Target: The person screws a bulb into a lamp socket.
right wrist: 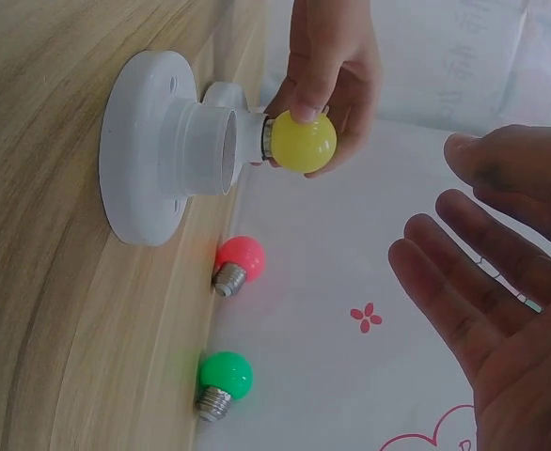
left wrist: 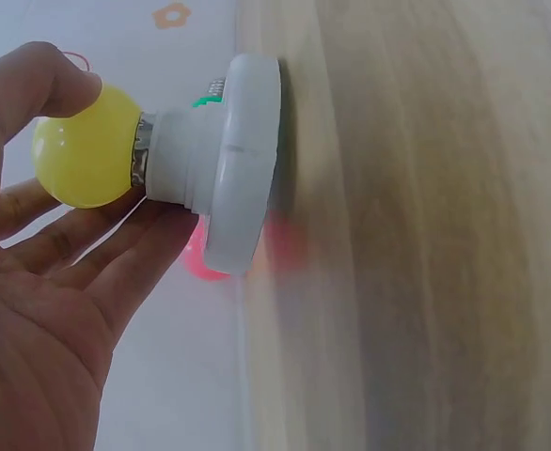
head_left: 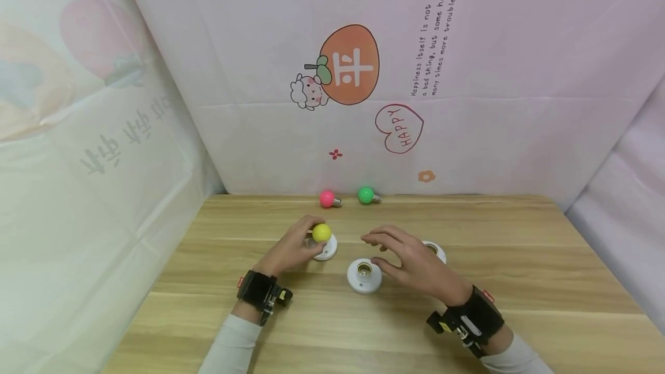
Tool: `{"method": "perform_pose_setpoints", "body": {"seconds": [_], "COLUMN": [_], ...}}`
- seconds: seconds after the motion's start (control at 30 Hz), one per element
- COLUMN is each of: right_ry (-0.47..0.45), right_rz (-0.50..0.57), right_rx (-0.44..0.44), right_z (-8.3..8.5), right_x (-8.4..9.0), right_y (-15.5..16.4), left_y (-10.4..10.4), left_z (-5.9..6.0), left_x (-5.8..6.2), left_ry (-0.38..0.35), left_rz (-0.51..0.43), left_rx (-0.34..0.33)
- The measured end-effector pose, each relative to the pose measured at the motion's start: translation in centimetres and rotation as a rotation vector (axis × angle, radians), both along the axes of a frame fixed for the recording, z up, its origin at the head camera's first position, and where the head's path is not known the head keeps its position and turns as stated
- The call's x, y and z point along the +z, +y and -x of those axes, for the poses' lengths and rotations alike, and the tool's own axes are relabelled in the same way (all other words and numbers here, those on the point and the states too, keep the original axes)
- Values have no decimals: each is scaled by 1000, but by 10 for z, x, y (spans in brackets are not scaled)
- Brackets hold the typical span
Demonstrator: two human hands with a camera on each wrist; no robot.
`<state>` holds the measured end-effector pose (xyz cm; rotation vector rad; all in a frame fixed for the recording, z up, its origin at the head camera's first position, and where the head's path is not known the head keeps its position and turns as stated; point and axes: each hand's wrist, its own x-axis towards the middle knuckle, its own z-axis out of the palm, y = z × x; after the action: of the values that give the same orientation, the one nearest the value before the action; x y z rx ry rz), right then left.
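My left hand holds a small yellow light bulb between thumb and fingers. The bulb's metal cap sits at the mouth of a white round lamp socket, with a strip of metal still showing above the rim in the left wrist view. My right hand hovers in the air, fingers apart and holding nothing. Nearest to it stands a second white lamp socket, with its brass-coloured inside visible from above. A third white socket is partly hidden behind the right hand.
At the back edge of the wooden table lie a pink bulb and a green bulb, both on their sides. A printed white cloth hangs right behind them, and more cloth hangs at the left and right.
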<state>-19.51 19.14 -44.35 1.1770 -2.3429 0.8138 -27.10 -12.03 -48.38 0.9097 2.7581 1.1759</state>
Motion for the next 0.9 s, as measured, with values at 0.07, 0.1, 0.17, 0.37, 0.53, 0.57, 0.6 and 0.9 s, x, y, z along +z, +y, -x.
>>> {"method": "perform_pose_setpoints", "body": {"seconds": [0.07,0.1,0.17,0.37,0.53,0.57,0.6,0.9], "right_ry": [-1,-1,-1,-1,-2,-3,-3,-13], "right_rz": [1,1,5,16,22,23,26,32], "right_rx": [0,1,5,18,24,28,31,39], "right_z": [0,1,1,2,2,2,2,3], "right_x": [-1,-1,-2,-3,-3,-3,-3,-2], "right_y": [0,0,0,0,1,1,1,1], "left_y": [-1,-1,-2,-3,-5,-5,-5,-6], "left_z": [1,1,1,2,3,4,4,1], "left_x": [-1,-2,-2,-4,-5,-6,-6,-1], "left_ry": [-19,-28,-41,-79,-130,-132,-134,-128], "left_rz": [-1,-4,-9,-19,-34,-35,-34,4], "left_rx": [9,13,19,36,45,46,46,67]}}
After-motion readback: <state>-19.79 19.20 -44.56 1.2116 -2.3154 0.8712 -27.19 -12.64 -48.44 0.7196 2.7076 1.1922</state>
